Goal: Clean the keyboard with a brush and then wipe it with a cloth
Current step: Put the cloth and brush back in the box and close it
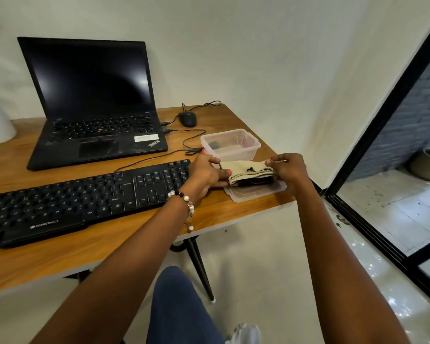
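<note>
On the wooden desk [60, 256], both hands [206, 173] [287, 170] pinch the folded cloth [246, 168] beside the keyboard [85, 194], so cleaning seems unstarted.

Bright daylight from right, glossy floor [395, 309] glare, wide-angle edge bending

1. Both hands grip a folded beige cloth [248, 168]: left hand [205, 173] at its left end, right hand [287, 168] at its right.
2. The cloth sits on a clear lid [255, 191], just right of the black keyboard [85, 197].
3. An open plastic box [230, 145] stands behind.
</note>
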